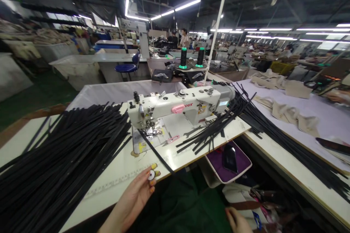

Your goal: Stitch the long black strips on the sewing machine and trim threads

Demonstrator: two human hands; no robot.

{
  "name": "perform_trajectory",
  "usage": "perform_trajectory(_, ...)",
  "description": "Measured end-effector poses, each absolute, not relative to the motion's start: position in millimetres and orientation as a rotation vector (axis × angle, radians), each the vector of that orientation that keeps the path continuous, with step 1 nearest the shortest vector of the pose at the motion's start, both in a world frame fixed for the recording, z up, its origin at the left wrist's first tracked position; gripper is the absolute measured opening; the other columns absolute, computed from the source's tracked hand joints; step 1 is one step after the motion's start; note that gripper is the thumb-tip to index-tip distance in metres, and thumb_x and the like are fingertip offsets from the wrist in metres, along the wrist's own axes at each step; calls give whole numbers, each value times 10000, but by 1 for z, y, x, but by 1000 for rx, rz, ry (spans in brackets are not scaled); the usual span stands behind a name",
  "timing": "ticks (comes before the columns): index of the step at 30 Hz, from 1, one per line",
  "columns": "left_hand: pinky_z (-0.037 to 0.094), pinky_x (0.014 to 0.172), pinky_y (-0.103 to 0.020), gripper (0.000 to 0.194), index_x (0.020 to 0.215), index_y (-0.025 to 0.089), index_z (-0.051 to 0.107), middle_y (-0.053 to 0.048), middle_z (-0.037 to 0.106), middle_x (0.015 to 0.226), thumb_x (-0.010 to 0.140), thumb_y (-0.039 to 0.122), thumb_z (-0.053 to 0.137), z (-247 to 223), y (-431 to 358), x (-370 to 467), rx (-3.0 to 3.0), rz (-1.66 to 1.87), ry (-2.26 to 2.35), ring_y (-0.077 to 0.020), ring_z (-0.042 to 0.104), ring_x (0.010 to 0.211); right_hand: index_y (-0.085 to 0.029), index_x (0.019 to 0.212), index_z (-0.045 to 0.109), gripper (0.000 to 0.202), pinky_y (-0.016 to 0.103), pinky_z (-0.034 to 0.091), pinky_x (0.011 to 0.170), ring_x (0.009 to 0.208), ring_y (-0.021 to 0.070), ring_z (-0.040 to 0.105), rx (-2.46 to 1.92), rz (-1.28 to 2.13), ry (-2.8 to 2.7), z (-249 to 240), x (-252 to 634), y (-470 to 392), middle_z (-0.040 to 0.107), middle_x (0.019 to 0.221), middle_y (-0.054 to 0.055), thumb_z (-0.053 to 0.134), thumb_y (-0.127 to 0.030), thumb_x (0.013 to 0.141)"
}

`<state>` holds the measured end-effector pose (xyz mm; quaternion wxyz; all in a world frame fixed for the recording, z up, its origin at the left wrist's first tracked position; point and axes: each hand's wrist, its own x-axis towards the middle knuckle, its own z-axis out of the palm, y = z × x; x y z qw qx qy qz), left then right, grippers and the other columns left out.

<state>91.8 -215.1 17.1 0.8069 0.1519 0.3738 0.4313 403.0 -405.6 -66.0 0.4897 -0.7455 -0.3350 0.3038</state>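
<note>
the left hand [136, 193] is raised over the near edge of the white sewing table [116, 179], its fingers closed around a small bobbin-like disc [151, 175]. the disc sits at the fingertips, its pale round face turned toward the viewer; it is too small to tell whether it is a bare bobbin or one in its case. being round, it shows no clear long axis. some of the fingertips around it carry yellow wraps. beyond the disc, farther from the person and a little to the left, stands the industrial sewing machine [175, 107], with its presser foot [151, 131] well apart from the fingers. a single black strip [156, 151] runs from beside the foot toward the person and slantwise to the right, passing just beyond and to the right of the held disc. the left hand is clearly the nearer one to disc, strip and foot. the right hand [239, 222] is low at the bottom edge of the view, well apart from them, partly cut off; whether its fingers grip anything cannot be told. a pair of pink-handled snips [172, 139] and a wrench [193, 131] lie on the table, right of the foot.
</note>
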Motion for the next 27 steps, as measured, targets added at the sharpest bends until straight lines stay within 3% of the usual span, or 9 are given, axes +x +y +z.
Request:
perform_trajectory(3,549,644,-240,154,1012,132,728,-71,670,915,871,138,665,25,-223,80,245,978,790,-129,634,734,-212,709,692,362,357,483,637,665,229,620,-1624,915,-1204,-51,354,-314,660,670,49,640,-555,812)
perform_trajectory(5,562,714,-268,207,1055,144,727,-80,684,941,851,162,697,31,-227,68,286,1041,792,-148,647,785,-188,768,681,386,268,411,517,528,140,527,-1420,1144,-1361,-26,309,-274,578,589,1,549,-527,894)
perform_trajectory(7,562,789,-311,316,1126,159,709,-87,697,954,825,249,744,37,-230,56,421,1105,811,-173,653,831,-168,858,665,408,205,284,392,406,67,389,-1241,1420,-1316,-2,268,-252,528,566,-38,544,-556,892)
perform_trajectory(9,556,848,-357,406,1159,173,699,-96,706,986,801,355,764,41,-232,44,647,1157,905,-207,660,873,-160,987,654,445,175,244,341,378,41,360,-1100,1643,-1201,16,239,-240,552,618,-38,575,-581,865)
perform_trajectory(13,525,942,-387,323,1125,249,719,-90,661,1207,820,354,719,48,-229,28,1341,1212,1174,-271,630,1063,-157,1128,624,456,135,358,338,486,62,482,-901,1904,-953,34,211,-228,590,734,1,629,-524,857)
perform_trajectory(17,496,983,-377,321,1197,287,671,-88,658,1203,887,220,617,56,-221,25,1917,1079,1140,-260,611,1105,-129,1062,636,379,112,399,354,527,70,516,-805,1975,-884,45,202,-221,565,679,-3,648,-456,871)
perform_trajectory(27,531,922,-348,361,1209,284,645,-101,646,1157,888,143,559,52,-204,36,2026,967,967,-246,638,1042,-129,1010,608,407,124,421,346,524,81,551,-864,1904,-902,33,215,-214,604,700,5,713,-466,807)
